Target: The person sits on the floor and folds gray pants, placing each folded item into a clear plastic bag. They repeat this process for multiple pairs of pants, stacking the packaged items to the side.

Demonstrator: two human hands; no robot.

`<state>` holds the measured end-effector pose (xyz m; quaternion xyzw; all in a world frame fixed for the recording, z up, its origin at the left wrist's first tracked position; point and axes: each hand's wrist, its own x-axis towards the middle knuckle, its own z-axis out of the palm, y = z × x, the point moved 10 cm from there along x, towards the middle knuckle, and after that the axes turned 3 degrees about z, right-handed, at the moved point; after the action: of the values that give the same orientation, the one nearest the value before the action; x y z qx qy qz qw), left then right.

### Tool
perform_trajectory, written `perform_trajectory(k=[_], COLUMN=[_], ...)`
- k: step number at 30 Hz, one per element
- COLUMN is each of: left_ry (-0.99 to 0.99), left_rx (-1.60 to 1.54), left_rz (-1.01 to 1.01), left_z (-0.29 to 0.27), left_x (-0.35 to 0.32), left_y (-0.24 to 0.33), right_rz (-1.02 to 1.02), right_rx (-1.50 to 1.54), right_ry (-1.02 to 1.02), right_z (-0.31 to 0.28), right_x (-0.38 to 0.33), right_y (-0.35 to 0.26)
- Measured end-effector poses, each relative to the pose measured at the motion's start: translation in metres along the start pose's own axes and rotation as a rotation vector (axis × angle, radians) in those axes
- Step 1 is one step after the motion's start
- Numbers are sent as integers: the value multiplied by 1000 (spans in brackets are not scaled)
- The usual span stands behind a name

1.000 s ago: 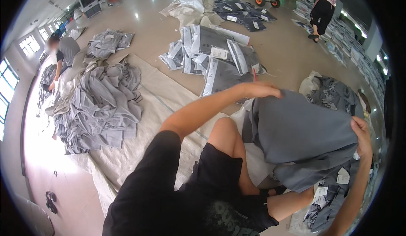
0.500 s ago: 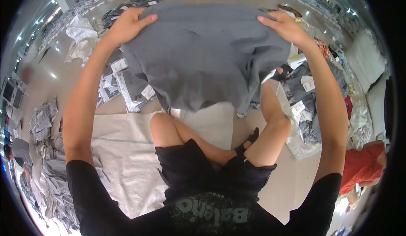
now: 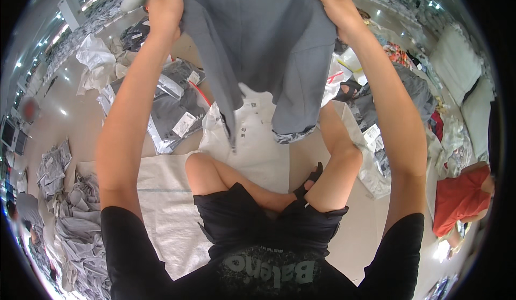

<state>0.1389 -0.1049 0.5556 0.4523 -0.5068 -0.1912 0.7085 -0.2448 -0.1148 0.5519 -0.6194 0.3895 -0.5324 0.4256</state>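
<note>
A dark grey garment [image 3: 258,36] hangs spread out in front of me, falling in two leg-like parts with a seam down its middle. Patterned black-and-white fabric shows at the hem of the right part. My left hand [image 3: 165,12] is closed on its upper left corner, thumb on top. My right hand [image 3: 339,11] pinches the upper right corner the same way. The garment's top edge runs out of the picture. Below it, a white printed plastic bag [image 3: 252,120] lies in front of my crossed legs.
Bagged grey clothes [image 3: 174,106] lie beyond my left knee. More grey clothes [image 3: 408,93] with tags are piled on the right. A heap of grey garments [image 3: 80,230] is at lower left. A pale cloth [image 3: 166,214] lies beside me. A person in red [image 3: 459,200] is at far right.
Both hands have moved up and the garment has risen with them. Its lower edge has dropped open into two separate hanging parts, uncovering the white plastic bag.
</note>
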Motion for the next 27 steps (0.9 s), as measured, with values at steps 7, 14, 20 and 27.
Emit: perform_trajectory(k=[7, 14, 20, 27], left_ry=[86, -114, 112, -18], left_rx=[-160, -276, -118, -513], left_rz=[232, 574, 707, 711], left_z=[15, 62, 78, 101], left_x=[-39, -147, -169, -166], left_y=[35, 99, 105, 104], right_rz=[-79, -235, -288, -216], right_rx=[366, 458, 453, 400], right_ry=[-37, -213, -194, -21], right_z=[18, 70, 86, 10], right_x=[-15, -68, -113, -64], right_y=[-15, -44, -71, 92])
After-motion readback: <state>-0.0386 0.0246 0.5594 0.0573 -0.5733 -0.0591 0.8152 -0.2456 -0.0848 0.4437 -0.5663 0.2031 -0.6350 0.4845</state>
